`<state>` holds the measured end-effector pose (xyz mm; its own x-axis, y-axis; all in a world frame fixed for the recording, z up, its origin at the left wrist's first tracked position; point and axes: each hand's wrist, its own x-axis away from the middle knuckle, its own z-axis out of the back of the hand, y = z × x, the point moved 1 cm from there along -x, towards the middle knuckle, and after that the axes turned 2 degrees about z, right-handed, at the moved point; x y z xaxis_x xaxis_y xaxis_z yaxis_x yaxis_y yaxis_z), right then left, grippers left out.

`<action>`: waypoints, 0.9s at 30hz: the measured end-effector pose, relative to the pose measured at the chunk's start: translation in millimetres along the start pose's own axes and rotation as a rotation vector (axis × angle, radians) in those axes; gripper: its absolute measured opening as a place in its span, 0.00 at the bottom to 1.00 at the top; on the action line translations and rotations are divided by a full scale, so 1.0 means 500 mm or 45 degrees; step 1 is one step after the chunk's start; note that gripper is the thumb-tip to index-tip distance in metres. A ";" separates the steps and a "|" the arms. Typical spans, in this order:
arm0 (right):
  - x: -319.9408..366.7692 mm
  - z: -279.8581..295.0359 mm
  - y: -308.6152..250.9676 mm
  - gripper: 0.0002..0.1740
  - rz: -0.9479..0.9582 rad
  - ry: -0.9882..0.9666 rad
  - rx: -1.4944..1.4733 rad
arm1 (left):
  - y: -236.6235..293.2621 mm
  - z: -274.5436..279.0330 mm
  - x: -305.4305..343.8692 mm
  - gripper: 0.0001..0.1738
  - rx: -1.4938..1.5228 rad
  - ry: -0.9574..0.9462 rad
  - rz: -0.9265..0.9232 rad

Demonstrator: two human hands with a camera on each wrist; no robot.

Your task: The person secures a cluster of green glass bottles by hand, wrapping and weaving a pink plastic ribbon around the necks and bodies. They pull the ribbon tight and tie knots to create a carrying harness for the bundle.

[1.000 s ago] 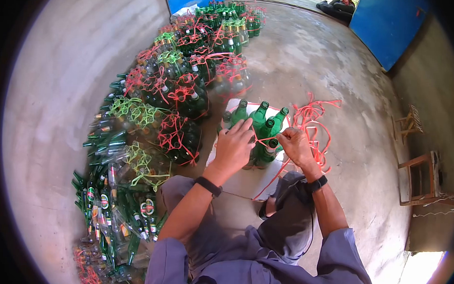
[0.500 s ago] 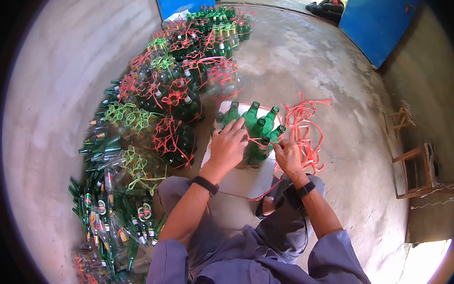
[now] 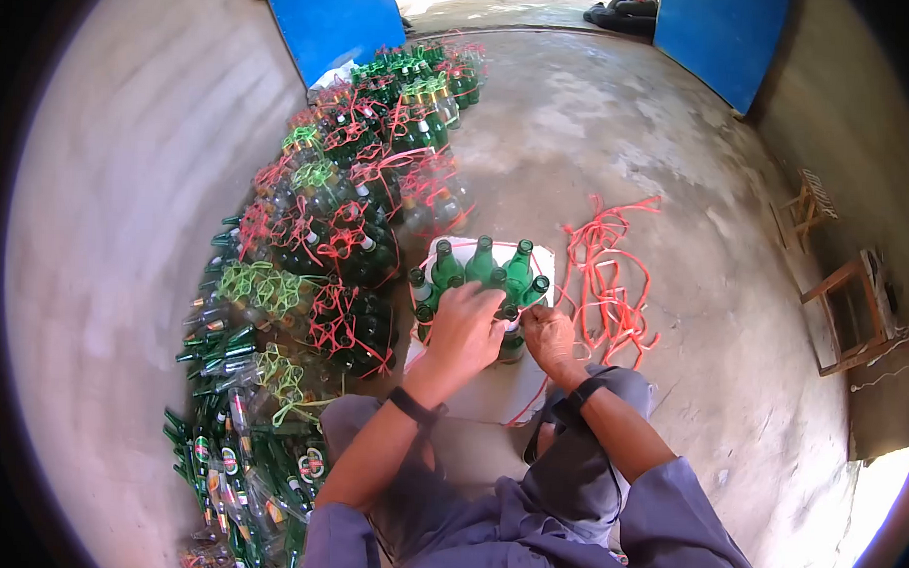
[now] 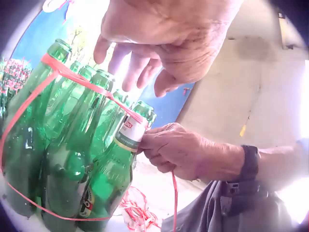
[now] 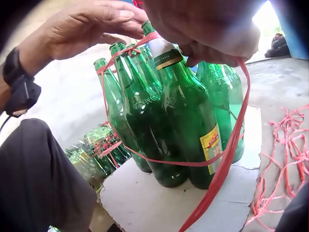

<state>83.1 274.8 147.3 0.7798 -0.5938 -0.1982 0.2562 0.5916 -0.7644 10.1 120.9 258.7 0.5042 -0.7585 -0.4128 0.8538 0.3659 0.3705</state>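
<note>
My right hand (image 4: pixel 169 152) pinches the red string (image 5: pixel 225 154), my left hand (image 3: pixel 465 329) rests open on the green bottles (image 3: pixel 480 270); a slipping string may topple them.

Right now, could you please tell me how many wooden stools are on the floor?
2. A small stool sits by the right wall, farther off; a larger stool stands nearer along it. Others may lie outside the view.
</note>
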 end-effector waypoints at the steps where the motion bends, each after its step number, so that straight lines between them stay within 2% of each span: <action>1: -0.003 0.000 -0.004 0.16 -0.029 -0.013 -0.059 | -0.002 -0.009 -0.009 0.22 0.000 -0.002 -0.005; 3: -0.008 -0.003 -0.005 0.17 -0.068 -0.015 -0.098 | -0.010 -0.030 -0.025 0.28 0.130 -0.373 0.174; 6: -0.018 -0.025 0.010 0.17 -0.196 -0.027 -0.038 | -0.014 -0.037 -0.037 0.31 -0.086 -0.457 0.093; 8: -0.028 -0.045 0.030 0.18 -0.327 -0.044 0.038 | -0.027 -0.046 -0.039 0.32 -0.063 -0.475 0.071; 10: -0.028 -0.037 0.023 0.18 -0.333 -0.054 0.045 | -0.022 -0.033 -0.051 0.34 -0.043 -0.484 0.053; 12: -0.030 -0.032 0.014 0.18 -0.338 -0.067 0.050 | -0.019 -0.020 -0.060 0.33 -0.059 -0.684 0.157; 13: -0.032 -0.030 0.011 0.17 -0.399 -0.094 0.052 | -0.026 -0.024 -0.059 0.33 -0.059 -0.688 0.157; 15: -0.034 -0.025 -0.003 0.17 -0.462 -0.121 0.053 | -0.036 -0.030 -0.059 0.32 0.031 -0.613 -0.016; 18: -0.036 -0.011 -0.022 0.17 -0.572 -0.139 0.054 | -0.037 -0.033 -0.065 0.29 0.070 -0.643 -0.044; 19: -0.037 -0.008 -0.022 0.25 -0.594 -0.210 0.043 | -0.035 -0.032 -0.069 0.29 0.069 -0.643 -0.046; 20: -0.038 -0.005 -0.024 0.33 -0.615 -0.281 0.032 | -0.031 -0.033 -0.074 0.23 -0.023 -0.658 -0.090; 21: -0.038 -0.006 -0.027 0.33 -0.614 -0.277 0.031 | -0.028 -0.033 -0.078 0.16 -0.114 -0.670 -0.133; 23: -0.035 -0.007 -0.036 0.20 -0.627 -0.173 -0.007 | -0.026 -0.032 -0.081 0.15 -0.153 -0.683 -0.159; 25: -0.032 -0.014 -0.030 0.20 -0.575 -0.149 -0.025 | -0.026 -0.030 -0.086 0.14 -0.193 -0.698 -0.181; 27: -0.031 -0.021 -0.019 0.21 -0.529 -0.129 -0.043 | -0.030 -0.028 -0.094 0.20 -0.302 -0.746 -0.221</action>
<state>62.3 272.4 151.2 0.6671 -0.7201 0.1909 0.5428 0.2943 -0.7866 -24.5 158.4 261.0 0.2590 -0.9610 0.0966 0.9557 0.2695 0.1183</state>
